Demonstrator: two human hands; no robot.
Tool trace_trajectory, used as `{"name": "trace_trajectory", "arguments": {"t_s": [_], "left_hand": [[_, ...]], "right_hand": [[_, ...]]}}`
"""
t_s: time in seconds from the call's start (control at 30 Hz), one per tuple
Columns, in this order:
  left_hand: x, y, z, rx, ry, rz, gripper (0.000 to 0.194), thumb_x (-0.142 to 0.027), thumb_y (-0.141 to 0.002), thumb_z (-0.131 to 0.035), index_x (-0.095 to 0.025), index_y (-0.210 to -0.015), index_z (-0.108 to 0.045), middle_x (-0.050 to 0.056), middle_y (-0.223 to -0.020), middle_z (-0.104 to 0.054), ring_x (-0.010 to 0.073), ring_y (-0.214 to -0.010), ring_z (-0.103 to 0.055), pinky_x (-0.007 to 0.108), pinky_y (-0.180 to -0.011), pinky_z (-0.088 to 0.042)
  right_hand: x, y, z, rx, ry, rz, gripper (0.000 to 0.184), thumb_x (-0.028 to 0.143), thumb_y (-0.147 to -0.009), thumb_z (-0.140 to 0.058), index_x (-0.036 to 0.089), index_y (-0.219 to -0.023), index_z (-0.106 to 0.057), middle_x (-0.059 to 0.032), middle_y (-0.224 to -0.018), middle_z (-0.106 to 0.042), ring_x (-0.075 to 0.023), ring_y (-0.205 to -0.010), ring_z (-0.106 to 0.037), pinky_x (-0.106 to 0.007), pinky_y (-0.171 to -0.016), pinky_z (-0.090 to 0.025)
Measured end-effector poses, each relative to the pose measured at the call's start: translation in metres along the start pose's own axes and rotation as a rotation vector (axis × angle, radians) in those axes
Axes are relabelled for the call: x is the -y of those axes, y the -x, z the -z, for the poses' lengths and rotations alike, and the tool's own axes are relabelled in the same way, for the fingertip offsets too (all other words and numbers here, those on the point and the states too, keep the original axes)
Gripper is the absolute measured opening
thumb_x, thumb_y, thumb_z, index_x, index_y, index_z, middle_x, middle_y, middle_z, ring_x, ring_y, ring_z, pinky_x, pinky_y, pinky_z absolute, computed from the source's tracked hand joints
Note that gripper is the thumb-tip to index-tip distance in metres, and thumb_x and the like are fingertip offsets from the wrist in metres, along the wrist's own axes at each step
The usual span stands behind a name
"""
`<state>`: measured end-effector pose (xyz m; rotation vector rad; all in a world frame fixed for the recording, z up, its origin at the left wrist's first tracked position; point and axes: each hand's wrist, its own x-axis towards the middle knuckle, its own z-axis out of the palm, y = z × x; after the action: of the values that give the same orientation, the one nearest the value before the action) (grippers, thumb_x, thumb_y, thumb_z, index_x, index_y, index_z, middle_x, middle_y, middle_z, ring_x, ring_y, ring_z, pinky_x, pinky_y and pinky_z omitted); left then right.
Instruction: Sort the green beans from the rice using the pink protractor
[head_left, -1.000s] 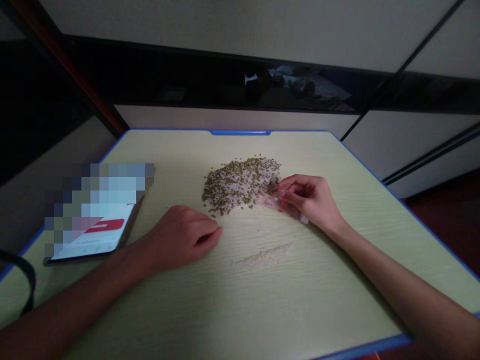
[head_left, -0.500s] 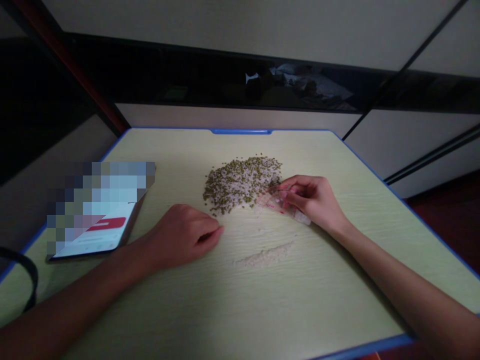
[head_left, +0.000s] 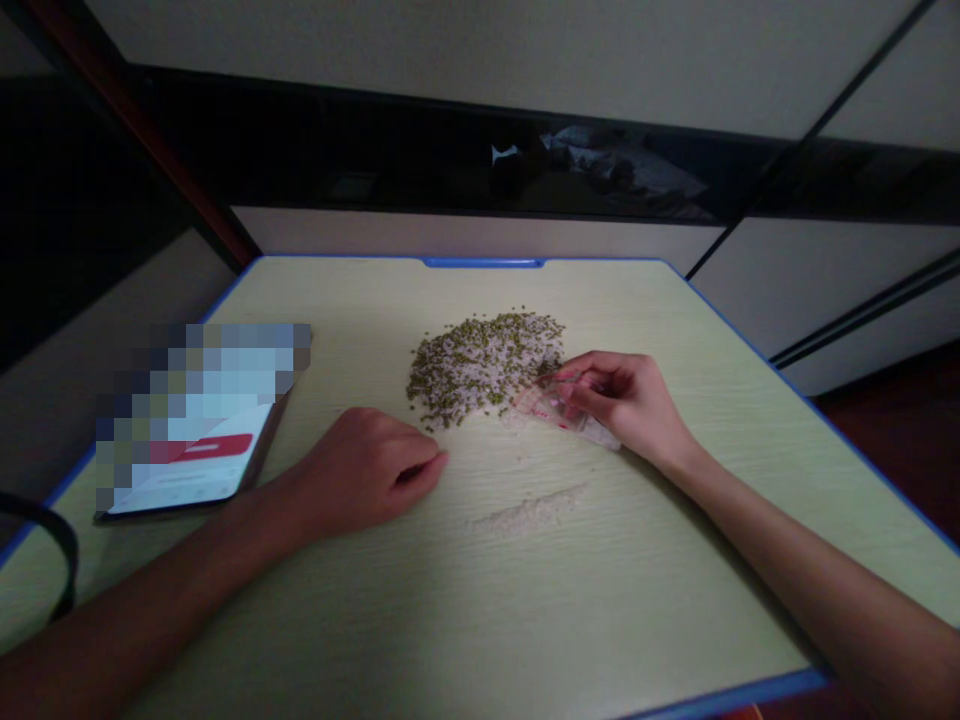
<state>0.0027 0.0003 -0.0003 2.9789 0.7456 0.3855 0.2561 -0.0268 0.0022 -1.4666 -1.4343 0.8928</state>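
Head view: very little has been changed over the last second; the framing has been shifted slightly, and the lower end of the clear plastic bag [head_left: 553,408], printed in red, now seems to be laid flatter. The bag is placed at the right-hand edge of a heap of mung beans mixed with white grains [head_left: 480,365], on the pale desk [head_left: 637,590]. By the right hand [head_left: 621,402] the bag appears to be held: its grip is closed in a pinch of thumb and fingers near the bag's upper edge, though the thin dark line at the fingertips is too small to be identified. The left hand [head_left: 375,470] is rested on the desk in a loose fist, nearly closed, with nothing seen in it; its inner side is hidden. A strip of pale grains [head_left: 531,510] is spread apart from the heap, nearer the wearer. A lit tablet [head_left: 214,475] is set by the left forearm. Since the heap's outline is unaltered, the handling is judged to be paused or very fine.
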Motion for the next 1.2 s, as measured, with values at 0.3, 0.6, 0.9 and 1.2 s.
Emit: {"name": "trace_trajectory", "arguments": {"t_s": [0.3, 0.6, 0.9, 1.2], "left_hand": [[-0.0006, 0.001, 0.0, -0.003, -0.004, 0.007, 0.035, -0.02, -0.082, -0.044, -0.016, -0.047, -0.045, -0.004, -0.042, -0.044, 0.0073, -0.042, -0.036, 0.025, -0.047, -0.022], [-0.0007, -0.0004, 0.001, -0.001, -0.005, 0.0, 0.035, -0.019, -0.082, -0.043, -0.016, -0.047, -0.044, -0.003, -0.041, -0.043, 0.0078, -0.041, -0.035, 0.025, -0.046, -0.021], [-0.0017, -0.0004, 0.0016, 0.012, 0.027, 0.015, 0.036, -0.02, -0.083, -0.042, -0.015, -0.047, -0.044, -0.003, -0.041, -0.042, 0.0075, -0.042, -0.033, 0.025, -0.047, -0.021], [-0.0001, 0.0005, 0.0004, 0.012, 0.004, 0.007, 0.035, -0.02, -0.083, -0.043, -0.016, -0.047, -0.043, -0.003, -0.042, -0.043, 0.0072, -0.042, -0.035, 0.025, -0.047, -0.022]], "right_hand": [[-0.0012, -0.0004, 0.003, -0.065, 0.012, -0.012, 0.013, 0.023, -0.067, -0.059, 0.011, -0.073, -0.06, 0.003, -0.044, -0.052, -0.0072, -0.036, -0.045, -0.021, -0.037, -0.032], [-0.0027, -0.0018, 0.001, -0.061, 0.011, -0.009, 0.013, 0.024, -0.068, -0.06, 0.012, -0.074, -0.059, 0.0023, -0.046, -0.054, -0.0081, -0.037, -0.046, -0.022, -0.038, -0.033], [-0.0014, -0.0003, 0.0011, -0.025, 0.008, -0.003, 0.013, 0.022, -0.067, -0.059, 0.012, -0.073, -0.061, 0.0029, -0.044, -0.052, -0.0071, -0.036, -0.044, -0.021, -0.038, -0.031], [-0.0016, -0.0009, 0.0004, -0.04, 0.018, 0.012, 0.012, 0.023, -0.068, -0.059, 0.012, -0.072, -0.061, 0.0028, -0.044, -0.051, -0.0075, -0.037, -0.045, -0.021, -0.038, -0.031]]}}
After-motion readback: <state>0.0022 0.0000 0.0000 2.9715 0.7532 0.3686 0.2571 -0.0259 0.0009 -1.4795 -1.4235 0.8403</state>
